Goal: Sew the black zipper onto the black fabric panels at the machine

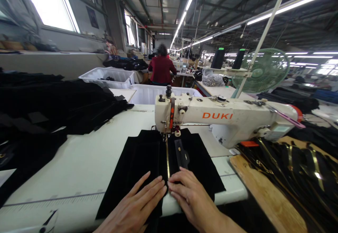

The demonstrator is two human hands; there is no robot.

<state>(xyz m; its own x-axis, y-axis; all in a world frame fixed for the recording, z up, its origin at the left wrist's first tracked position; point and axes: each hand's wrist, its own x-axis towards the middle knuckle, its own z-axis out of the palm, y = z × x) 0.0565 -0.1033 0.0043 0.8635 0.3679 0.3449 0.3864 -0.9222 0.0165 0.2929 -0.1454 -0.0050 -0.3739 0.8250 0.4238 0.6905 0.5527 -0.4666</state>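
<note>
Left hand [137, 205], right hand [188, 196] flat on black cloth [137, 162], grip loose, holding nothing; zipper [168, 159], seemingly gold, runs under sewing machine [219, 118] on counter [79, 162].

"DUKI" in orange capitals, on the white sewing machine [224, 118] arm

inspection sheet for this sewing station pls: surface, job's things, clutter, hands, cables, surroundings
Surface: white table, printed ruler along the front edge.
Job's things: black fabric panel with a gold zipper running under the sewing machine needle.
Clutter: black fabric pile at left; zipper bundle on a wooden board at right; scissors.
Hands: left hand and right hand flat on the panel, either side of the zipper.
Cables: nothing seen.
Surroundings: white bins, green fan, a person in red ahead.
</note>
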